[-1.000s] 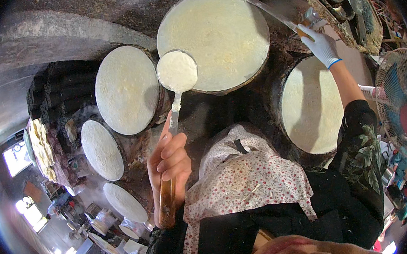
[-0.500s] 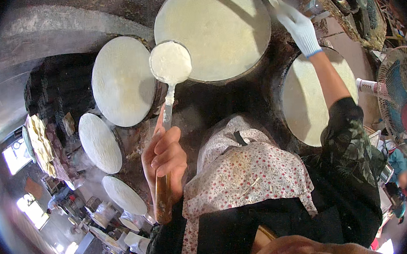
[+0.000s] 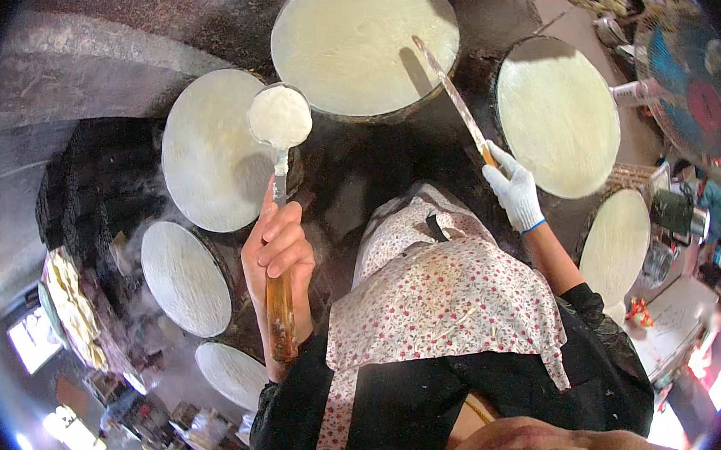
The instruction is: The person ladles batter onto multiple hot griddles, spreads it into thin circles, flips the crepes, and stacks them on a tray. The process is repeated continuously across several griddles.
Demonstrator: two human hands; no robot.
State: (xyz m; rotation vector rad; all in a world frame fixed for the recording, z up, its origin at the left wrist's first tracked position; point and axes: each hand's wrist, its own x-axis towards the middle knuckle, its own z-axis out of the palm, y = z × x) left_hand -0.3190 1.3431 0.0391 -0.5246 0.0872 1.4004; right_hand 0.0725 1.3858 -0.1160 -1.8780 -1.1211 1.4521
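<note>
My bare left hand (image 3: 278, 247) grips the wooden handle of a ladle (image 3: 280, 117), its round bowl full of thick white batter. The bowl hangs over the near edge of the left round griddle (image 3: 204, 153), which is coated with a pale layer. My right hand (image 3: 515, 192), in a white knitted glove, is closed on the wooden grip of a long, narrow spatula (image 3: 452, 90) smeared with batter. The spatula's tip reaches over the right part of the far round griddle (image 3: 353, 41), which carries a pale sheet; whether it touches cannot be told.
More pale-coated round griddles stand around me: a right one (image 3: 557, 122), a lower right one (image 3: 618, 245) and left ones (image 3: 185, 279). An electric fan (image 3: 693, 102) stands at the far right. Stacked yellowish sheets (image 3: 74, 306) lie far left. Steam drifts there.
My right hand has come back toward my body from the far right, and the spatula now points over the far griddle. The ladle has shifted slightly left and nearer. The view has turned somewhat.
</note>
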